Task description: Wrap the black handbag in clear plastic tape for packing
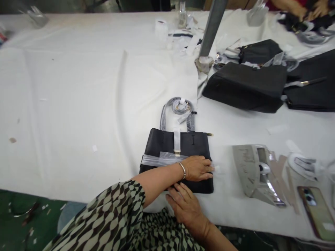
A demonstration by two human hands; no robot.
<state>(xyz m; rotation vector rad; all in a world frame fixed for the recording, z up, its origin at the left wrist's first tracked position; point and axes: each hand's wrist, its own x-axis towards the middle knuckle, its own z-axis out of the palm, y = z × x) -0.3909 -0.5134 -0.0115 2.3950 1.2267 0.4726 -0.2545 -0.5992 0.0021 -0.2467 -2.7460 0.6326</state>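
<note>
Currently, in the head view, a black handbag [167, 140] lies flat on the white bench [78, 104], to the left of the grey tape dispenser [242, 167]. The left hand [197, 168] rests across the handbag on the side facing the dispenser, its fingers stretched to that edge; whether they pinch the end of the clear film strip [154, 160], I cannot tell. The right hand [187, 205], farther from the dispenser, lies at the handbag's near edge, its fingers loosely extended, partly under the left forearm, closed on nothing that shows. Beyond and left of the dispenser lies a coiled strap [178, 111] within the wrapped handles [162, 118]. Other black bags [246, 89] lie beyond the dispenser; a phone [320, 209] is to its right.

Uneven pressure could wrinkle or skew the thin strip. The bracelet [182, 170], close over the handbag, might snag the film or scuff the surface. With the forearms crossed, a reach toward the dispenser could drag the handbag askew and spill the coil sideways.
</note>
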